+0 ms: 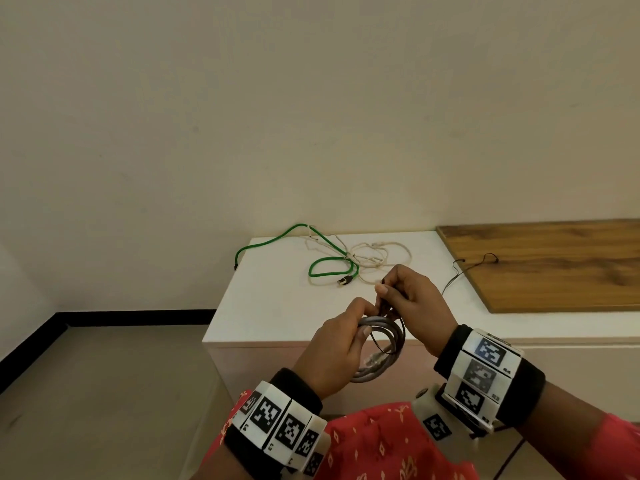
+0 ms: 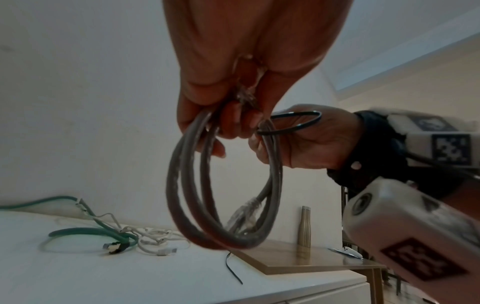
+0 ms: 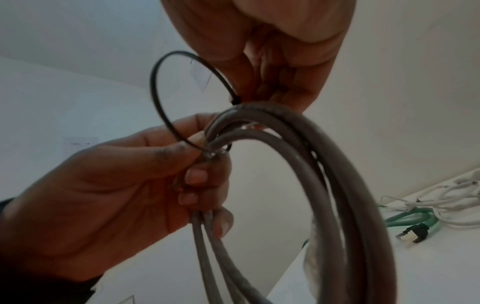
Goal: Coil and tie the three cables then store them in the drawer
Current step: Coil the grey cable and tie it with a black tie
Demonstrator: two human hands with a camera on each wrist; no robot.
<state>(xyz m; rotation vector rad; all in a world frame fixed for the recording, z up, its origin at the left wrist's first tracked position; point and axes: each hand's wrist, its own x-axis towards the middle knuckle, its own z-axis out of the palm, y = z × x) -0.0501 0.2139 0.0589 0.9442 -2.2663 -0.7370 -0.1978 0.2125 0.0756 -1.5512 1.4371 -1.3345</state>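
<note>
The grey cable (image 1: 381, 351) is wound into a coil of several loops and held in the air between the two hands, in front of the white cabinet (image 1: 277, 306) rather than on it. The left hand (image 1: 337, 348) grips the coil at its top, about 11 o'clock on the loop, fingers curled round the bundled strands; the rest of the coil hangs below, with a clear plug (image 2: 244, 216) dangling inside the ring near 5 o'clock. The right hand (image 1: 412, 306) sits just beside the left, at its 1 o'clock, fingers pinched on a thin black tie (image 3: 166, 98) — the tie forms a wide loose loop that passes around the strands right at the left fingertips (image 3: 197, 174). On the cabinet top, at 12 o'clock from the hands and well apart from them, the green cable (image 1: 329, 263) and the white cable (image 1: 381, 254) lie loose and tangled together, the green one trailing over the cabinet's left edge. Another black tie (image 1: 460, 271) lies at 2 o'clock, across the seam where the cabinet meets the wooden board (image 1: 554, 265). The near edge of the cabinet runs just beyond the hands; bare white surface lies between that edge and the tangled cables. To the left, at 9 o'clock, the cabinet ends and the floor (image 1: 104, 393) opens up.
</note>
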